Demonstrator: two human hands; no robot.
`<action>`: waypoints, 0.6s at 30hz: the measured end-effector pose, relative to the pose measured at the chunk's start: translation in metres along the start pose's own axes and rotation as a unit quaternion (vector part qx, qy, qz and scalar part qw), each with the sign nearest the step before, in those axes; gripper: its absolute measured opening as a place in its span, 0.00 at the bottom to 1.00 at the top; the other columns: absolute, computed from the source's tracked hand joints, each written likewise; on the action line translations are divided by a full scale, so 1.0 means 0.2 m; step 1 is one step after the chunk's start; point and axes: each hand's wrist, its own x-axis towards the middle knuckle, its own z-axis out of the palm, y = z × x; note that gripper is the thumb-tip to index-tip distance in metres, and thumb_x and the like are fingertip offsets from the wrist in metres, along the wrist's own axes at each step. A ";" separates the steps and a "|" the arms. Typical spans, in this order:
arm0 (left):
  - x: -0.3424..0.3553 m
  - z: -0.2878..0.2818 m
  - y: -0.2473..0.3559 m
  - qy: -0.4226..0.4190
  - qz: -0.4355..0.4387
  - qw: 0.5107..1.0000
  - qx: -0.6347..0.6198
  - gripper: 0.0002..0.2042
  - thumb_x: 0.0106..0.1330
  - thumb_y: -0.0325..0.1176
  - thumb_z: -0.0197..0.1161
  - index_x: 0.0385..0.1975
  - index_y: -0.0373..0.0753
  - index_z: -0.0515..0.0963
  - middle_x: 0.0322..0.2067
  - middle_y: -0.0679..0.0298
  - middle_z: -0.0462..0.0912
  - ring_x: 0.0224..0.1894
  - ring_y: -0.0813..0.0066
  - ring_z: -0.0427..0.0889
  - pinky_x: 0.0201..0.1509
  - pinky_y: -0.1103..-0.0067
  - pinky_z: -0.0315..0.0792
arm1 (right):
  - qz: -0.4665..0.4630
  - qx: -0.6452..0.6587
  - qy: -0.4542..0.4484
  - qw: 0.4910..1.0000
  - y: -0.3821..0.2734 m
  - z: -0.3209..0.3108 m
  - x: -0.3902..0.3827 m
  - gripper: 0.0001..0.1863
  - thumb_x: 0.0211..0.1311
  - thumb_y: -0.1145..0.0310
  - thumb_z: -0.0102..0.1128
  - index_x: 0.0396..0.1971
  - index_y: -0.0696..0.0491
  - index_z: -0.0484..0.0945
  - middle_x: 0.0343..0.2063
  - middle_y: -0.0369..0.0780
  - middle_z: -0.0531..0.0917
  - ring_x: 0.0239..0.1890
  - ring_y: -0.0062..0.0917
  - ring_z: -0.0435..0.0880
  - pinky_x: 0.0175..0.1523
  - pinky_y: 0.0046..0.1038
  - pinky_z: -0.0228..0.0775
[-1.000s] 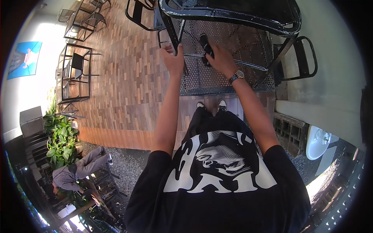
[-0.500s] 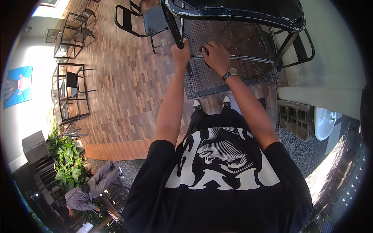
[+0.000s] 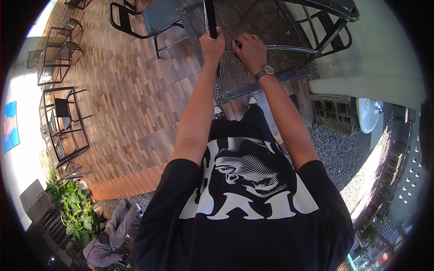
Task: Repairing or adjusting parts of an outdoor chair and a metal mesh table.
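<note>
2 hands (image 3: pixel 211 46) (image 3: pixel 253 52), 1 pr shoes (image 3: pixel 219 111) (image 3: pixel 252 100)

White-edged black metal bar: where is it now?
Head view, top centre: the bar is gripped in the left hand, in front of the perforated dark metal surface, left of the right hand.

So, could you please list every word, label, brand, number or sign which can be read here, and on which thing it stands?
No text can be read with certainty.
Black T-shirt: large white letter-like shapes on the front, too warped to read as a word.
Wristwatch: dial too small to read.
Blue wall picture: no readable lettering shows.
Black metal bar in the left hand: no lettering shows.
</note>
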 end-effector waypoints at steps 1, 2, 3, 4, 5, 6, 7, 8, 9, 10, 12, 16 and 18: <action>0.00 0.00 0.00 -0.009 -0.007 1.000 0.005 0.18 0.64 0.37 0.62 0.17 0.28 0.74 0.12 0.50 0.73 0.17 0.62 0.80 0.25 0.66 0.68 | -0.003 -0.003 -0.002 1.000 -0.01 0.00 -0.01 0.12 0.60 0.58 0.62 0.31 0.51 0.83 0.33 0.35 0.82 0.40 0.35 0.81 0.45 0.34 0.77; 0.00 0.00 -0.01 -0.018 -0.014 1.000 0.011 0.18 0.63 0.37 0.62 0.17 0.28 0.75 0.13 0.49 0.74 0.18 0.61 0.81 0.25 0.67 0.68 | 0.014 -0.003 -0.010 1.000 -0.01 0.01 -0.02 0.12 0.59 0.56 0.61 0.30 0.50 0.83 0.34 0.35 0.82 0.41 0.35 0.81 0.44 0.36 0.77; 0.00 0.00 -0.01 -0.017 -0.016 1.000 0.009 0.18 0.63 0.37 0.62 0.17 0.28 0.75 0.13 0.49 0.74 0.18 0.61 0.81 0.25 0.67 0.68 | 0.032 -0.002 -0.017 0.999 -0.02 0.02 -0.03 0.12 0.58 0.55 0.61 0.30 0.48 0.83 0.34 0.35 0.82 0.43 0.34 0.81 0.44 0.37 0.77; 0.01 0.01 -0.02 -0.018 -0.018 1.000 0.011 0.18 0.63 0.37 0.62 0.17 0.28 0.75 0.13 0.49 0.74 0.18 0.61 0.81 0.26 0.66 0.68 | 0.031 -0.004 -0.018 0.999 -0.01 0.02 -0.03 0.12 0.58 0.55 0.61 0.30 0.48 0.83 0.34 0.35 0.82 0.43 0.34 0.81 0.44 0.37 0.77; 0.01 0.01 -0.02 -0.019 -0.019 1.000 0.013 0.18 0.63 0.37 0.62 0.18 0.28 0.75 0.13 0.49 0.73 0.18 0.60 0.81 0.26 0.66 0.68 | 0.009 0.004 -0.016 1.000 0.02 0.01 -0.02 0.13 0.58 0.54 0.61 0.30 0.48 0.83 0.34 0.35 0.82 0.43 0.34 0.81 0.44 0.38 0.77; 0.01 0.02 -0.02 -0.021 -0.021 0.999 0.012 0.18 0.63 0.37 0.62 0.18 0.28 0.75 0.13 0.49 0.73 0.18 0.60 0.81 0.26 0.66 0.68 | -0.010 0.012 -0.015 1.000 0.04 0.01 -0.03 0.13 0.58 0.54 0.60 0.31 0.47 0.83 0.34 0.34 0.82 0.43 0.34 0.81 0.45 0.38 0.77; 0.01 0.02 -0.03 -0.017 -0.014 1.000 0.005 0.18 0.63 0.37 0.62 0.17 0.28 0.75 0.12 0.49 0.73 0.18 0.60 0.81 0.26 0.66 0.68 | -0.007 0.011 -0.016 1.000 0.06 0.01 -0.03 0.13 0.58 0.54 0.60 0.31 0.47 0.83 0.34 0.34 0.82 0.43 0.34 0.81 0.45 0.38 0.77; 0.01 0.02 -0.03 -0.012 -0.008 1.000 -0.003 0.18 0.63 0.37 0.62 0.17 0.28 0.74 0.12 0.50 0.74 0.18 0.60 0.81 0.26 0.66 0.68 | -0.004 0.004 -0.017 1.000 0.09 0.01 -0.04 0.13 0.58 0.53 0.61 0.32 0.47 0.84 0.35 0.34 0.82 0.44 0.34 0.80 0.45 0.39 0.77; 0.00 0.02 -0.03 -0.014 -0.010 1.000 -0.004 0.18 0.63 0.37 0.62 0.17 0.28 0.74 0.12 0.50 0.74 0.18 0.60 0.81 0.26 0.66 0.68 | -0.001 -0.004 -0.019 1.000 0.12 0.01 -0.04 0.14 0.58 0.53 0.61 0.34 0.47 0.84 0.36 0.34 0.82 0.45 0.34 0.80 0.46 0.40 0.77; 0.00 0.01 -0.03 -0.022 -0.011 1.000 0.001 0.19 0.64 0.38 0.62 0.17 0.28 0.73 0.12 0.54 0.73 0.19 0.70 0.76 0.26 0.68 0.67 | 0.001 -0.005 -0.021 1.000 0.14 0.01 -0.04 0.14 0.58 0.53 0.61 0.34 0.47 0.84 0.36 0.34 0.82 0.45 0.34 0.80 0.46 0.40 0.77; 0.02 -0.02 -0.02 -0.039 -0.022 0.999 0.012 0.21 0.64 0.40 0.62 0.17 0.28 0.72 0.11 0.60 0.71 0.20 0.82 0.69 0.26 0.70 0.66 | -0.012 -0.017 -0.038 0.999 0.15 0.02 -0.03 0.15 0.58 0.52 0.61 0.36 0.47 0.84 0.37 0.34 0.82 0.47 0.35 0.80 0.47 0.42 0.77; 0.01 -0.02 -0.02 -0.040 -0.033 0.999 0.002 0.20 0.64 0.37 0.61 0.15 0.29 0.70 0.10 0.56 0.70 0.14 0.70 0.71 0.24 0.68 0.65 | 0.012 -0.021 -0.045 0.999 0.12 0.04 -0.04 0.15 0.59 0.52 0.60 0.36 0.47 0.84 0.38 0.34 0.83 0.48 0.36 0.79 0.48 0.43 0.76; -0.01 -0.02 -0.02 -0.018 -0.005 1.000 0.021 0.21 0.65 0.38 0.61 0.14 0.29 0.69 0.10 0.57 0.69 0.14 0.72 0.69 0.24 0.68 0.64 | -0.003 -0.021 -0.027 0.999 0.11 0.03 -0.06 0.15 0.60 0.52 0.60 0.36 0.48 0.84 0.39 0.35 0.83 0.49 0.37 0.79 0.50 0.43 0.74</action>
